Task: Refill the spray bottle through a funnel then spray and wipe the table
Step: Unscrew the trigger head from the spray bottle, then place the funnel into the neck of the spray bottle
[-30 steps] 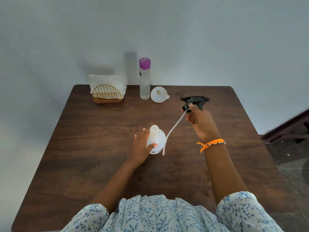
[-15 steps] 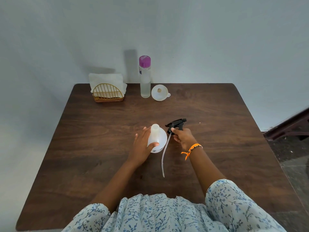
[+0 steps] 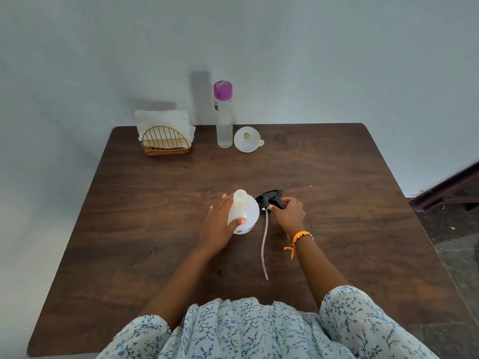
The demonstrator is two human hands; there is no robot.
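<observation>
a person's left hand [image 3: 219, 224] grasps an uncapped white spray bottle [image 3: 243, 213] upright on a brown table [image 3: 337, 203], while the right hand [image 3: 289, 213] pinches the black sprayer head [image 3: 269, 199] lying beside it.

One head-worn wide-angle view, looking forward and steeply down from above the near edge of the tabletop [image 3: 337, 229]. Close over both forearms, taking in the whole surface and the wall [image 3: 311, 60] behind.
</observation>
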